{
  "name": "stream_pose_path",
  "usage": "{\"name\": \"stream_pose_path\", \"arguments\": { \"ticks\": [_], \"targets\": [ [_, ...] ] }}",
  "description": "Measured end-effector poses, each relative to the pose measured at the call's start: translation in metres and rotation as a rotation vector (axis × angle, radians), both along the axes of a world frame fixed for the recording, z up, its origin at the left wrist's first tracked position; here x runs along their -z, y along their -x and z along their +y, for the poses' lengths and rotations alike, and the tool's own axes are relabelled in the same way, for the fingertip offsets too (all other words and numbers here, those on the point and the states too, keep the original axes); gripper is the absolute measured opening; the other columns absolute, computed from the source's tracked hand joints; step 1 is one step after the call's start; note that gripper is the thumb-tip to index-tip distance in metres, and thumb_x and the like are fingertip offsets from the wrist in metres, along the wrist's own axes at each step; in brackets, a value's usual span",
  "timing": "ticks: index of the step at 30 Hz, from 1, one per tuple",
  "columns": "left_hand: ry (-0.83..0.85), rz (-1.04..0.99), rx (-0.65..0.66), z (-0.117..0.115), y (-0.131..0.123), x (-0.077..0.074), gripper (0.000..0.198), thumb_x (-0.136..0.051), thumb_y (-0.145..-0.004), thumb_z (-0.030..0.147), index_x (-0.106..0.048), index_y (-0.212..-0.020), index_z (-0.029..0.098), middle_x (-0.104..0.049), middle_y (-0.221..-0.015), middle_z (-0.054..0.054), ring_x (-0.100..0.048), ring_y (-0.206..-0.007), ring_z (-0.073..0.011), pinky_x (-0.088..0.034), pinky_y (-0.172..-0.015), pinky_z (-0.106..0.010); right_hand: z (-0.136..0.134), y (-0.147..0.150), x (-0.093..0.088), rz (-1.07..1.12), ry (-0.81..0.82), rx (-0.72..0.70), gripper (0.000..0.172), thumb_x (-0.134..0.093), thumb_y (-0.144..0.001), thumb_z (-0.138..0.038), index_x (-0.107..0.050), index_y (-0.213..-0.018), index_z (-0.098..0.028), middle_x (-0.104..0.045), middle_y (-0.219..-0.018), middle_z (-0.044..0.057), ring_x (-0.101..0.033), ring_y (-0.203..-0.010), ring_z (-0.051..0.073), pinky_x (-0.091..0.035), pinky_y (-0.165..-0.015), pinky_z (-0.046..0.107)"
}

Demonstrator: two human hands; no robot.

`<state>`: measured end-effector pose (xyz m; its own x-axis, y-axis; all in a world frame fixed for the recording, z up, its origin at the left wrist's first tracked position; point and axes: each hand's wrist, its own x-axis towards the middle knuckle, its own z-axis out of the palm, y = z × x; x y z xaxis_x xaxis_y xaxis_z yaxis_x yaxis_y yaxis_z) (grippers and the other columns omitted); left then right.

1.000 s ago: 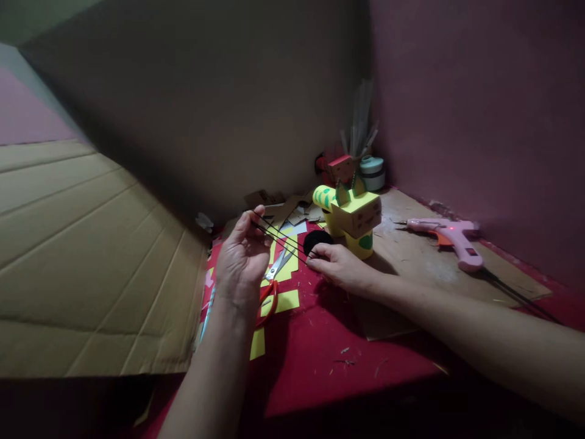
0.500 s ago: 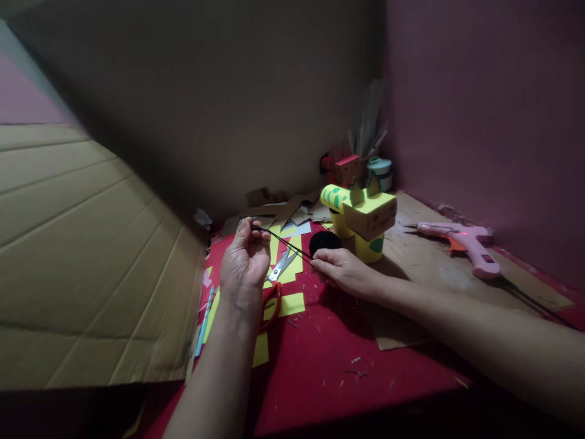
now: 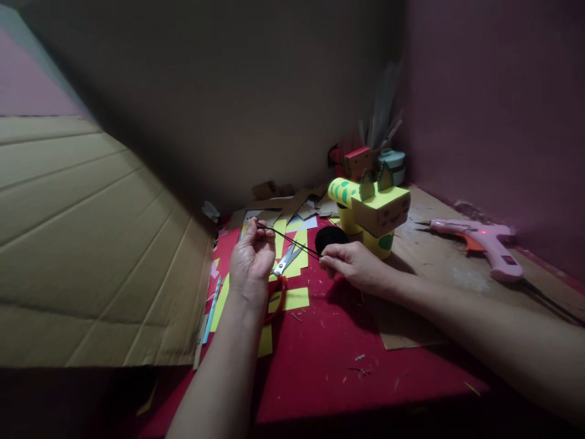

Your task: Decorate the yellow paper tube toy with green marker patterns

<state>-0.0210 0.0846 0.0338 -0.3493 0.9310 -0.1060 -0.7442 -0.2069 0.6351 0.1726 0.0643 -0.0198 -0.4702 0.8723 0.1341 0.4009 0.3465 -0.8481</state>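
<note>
Black yarn (image 3: 295, 242) runs in thin strands between my two hands, pulled fairly straight above the table. My left hand (image 3: 253, 259) pinches one end, palm turned up. My right hand (image 3: 354, 263) pinches the other end between thumb and fingers. Just behind the right hand is a round black ball of yarn (image 3: 329, 238). Red-handled scissors (image 3: 282, 268) lie partly open on yellow paper strips beneath the strands, partly hidden by my left arm. Behind my right hand stands a yellow cardboard animal (image 3: 381, 210) with green spots and pointed ears.
A pink glue gun (image 3: 479, 235) with a lit red light lies on a cardboard sheet (image 3: 439, 268) at right. A large cardboard panel (image 3: 100, 256) slants along the left. Cardboard scraps (image 3: 292, 204), a red box figure (image 3: 356, 161) and a light-blue pot (image 3: 392, 163) are at the back.
The view has shifted slightly, so the scene sits a little further right. Both hands keep their pinch on the yarn, in nearly the same pose.
</note>
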Motion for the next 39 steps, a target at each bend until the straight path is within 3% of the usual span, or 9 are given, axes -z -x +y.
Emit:
{"name": "stream_pose_path", "arguments": {
  "ticks": [8,13,17,19,22,25,27,33,39],
  "targets": [
    [0.102,0.371,0.027,0.007,0.003,0.017,0.027,-0.059,-0.092,0.029,-0.059,-0.115,0.015,-0.064,-0.112,-0.008,-0.066,-0.090,-0.0192,-0.058,-0.075,-0.037,-0.006,-0.005,0.003,-0.039,-0.052,0.011,0.022,-0.054,-0.096,-0.032,-0.065,-0.091,-0.014,-0.068,-0.084,0.001,-0.065,-0.072,0.012,-0.056,-0.070,0.031],
    [0.202,0.737,0.076,0.009,0.017,0.026,0.031,-0.060,-0.092,0.030,-0.058,-0.118,0.016,-0.063,-0.117,-0.009,-0.065,-0.097,-0.0220,-0.057,-0.080,-0.042,-0.008,-0.006,0.003,-0.145,-0.042,0.022,0.021,-0.055,-0.096,-0.033,-0.065,-0.104,-0.016,-0.068,-0.101,0.005,-0.066,-0.083,0.015,-0.057,-0.075,0.034],
    [0.145,1.002,0.105,-0.001,0.014,0.019,0.028,-0.060,-0.092,0.028,-0.058,-0.117,0.016,-0.063,-0.113,-0.008,-0.065,-0.090,-0.0194,-0.058,-0.074,-0.037,-0.007,-0.006,0.003,-0.220,-0.046,0.023,0.023,-0.056,-0.095,-0.032,-0.063,-0.112,-0.018,-0.066,-0.114,0.007,-0.066,-0.094,0.018,-0.056,-0.081,0.038],
    [0.076,1.116,0.243,-0.011,0.001,0.014,0.022,-0.063,-0.089,0.023,-0.060,-0.109,0.014,-0.065,-0.097,-0.004,-0.062,-0.072,-0.0134,-0.054,-0.061,-0.028,-0.006,-0.006,0.004,-0.229,-0.049,0.020,0.025,-0.057,-0.095,-0.032,-0.062,-0.114,-0.017,-0.065,-0.115,0.007,-0.066,-0.095,0.019,-0.056,-0.082,0.039],
    [-0.015,1.235,0.628,-0.027,-0.023,0.011,0.026,-0.072,-0.077,0.018,-0.065,-0.102,0.014,-0.066,-0.080,-0.002,-0.055,-0.048,-0.0081,-0.043,-0.043,-0.021,-0.003,-0.008,0.006,-0.207,-0.044,0.012,0.026,-0.057,-0.095,-0.032,-0.062,-0.114,-0.017,-0.065,-0.114,0.007,-0.066,-0.095,0.019,-0.056,-0.082,0.039],
    [-0.071,1.314,0.885,-0.035,-0.036,0.015,0.033,-0.068,-0.076,0.022,-0.061,-0.107,0.014,-0.066,-0.079,-0.003,-0.061,-0.049,-0.0131,-0.046,-0.043,-0.024,-0.002,-0.009,0.005,-0.167,-0.006,0.005,0.027,-0.057,-0.094,-0.033,-0.062,-0.115,-0.016,-0.065,-0.113,0.007,-0.066,-0.094,0.019,-0.057,-0.081,0.039],
    [-0.123,1.383,0.941,-0.034,-0.036,0.019,0.029,-0.063,-0.080,0.024,-0.059,-0.107,0.014,-0.065,-0.079,-0.003,-0.062,-0.055,-0.0147,-0.049,-0.049,-0.027,-0.002,-0.009,0.004,-0.136,0.033,0.001,0.027,-0.058,-0.094,-0.033,-0.061,-0.115,-0.016,-0.065,-0.114,0.007,-0.066,-0.094,0.019,-0.056,-0.081,0.039],
    [-0.294,1.687,0.751,-0.029,-0.029,0.023,0.015,-0.063,-0.081,0.021,-0.065,-0.095,0.019,-0.065,-0.089,-0.005,-0.057,-0.083,-0.0190,-0.044,-0.075,-0.033,0.000,-0.010,0.002,-0.019,0.178,-0.025,0.028,-0.058,-0.094,-0.033,-0.061,-0.116,-0.016,-0.065,-0.114,0.008,-0.066,-0.095,0.020,-0.056,-0.081,0.040],
    [-0.297,1.732,0.595,-0.035,-0.029,0.022,0.013,-0.057,-0.082,0.020,-0.068,-0.090,0.021,-0.058,-0.069,0.001,-0.047,-0.062,-0.0149,-0.036,-0.059,-0.028,0.001,-0.012,-0.001,0.054,0.353,-0.031,0.028,-0.057,-0.094,-0.034,-0.061,-0.116,-0.015,-0.066,-0.112,0.007,-0.066,-0.091,0.018,-0.057,-0.078,0.038]
  ]
}}
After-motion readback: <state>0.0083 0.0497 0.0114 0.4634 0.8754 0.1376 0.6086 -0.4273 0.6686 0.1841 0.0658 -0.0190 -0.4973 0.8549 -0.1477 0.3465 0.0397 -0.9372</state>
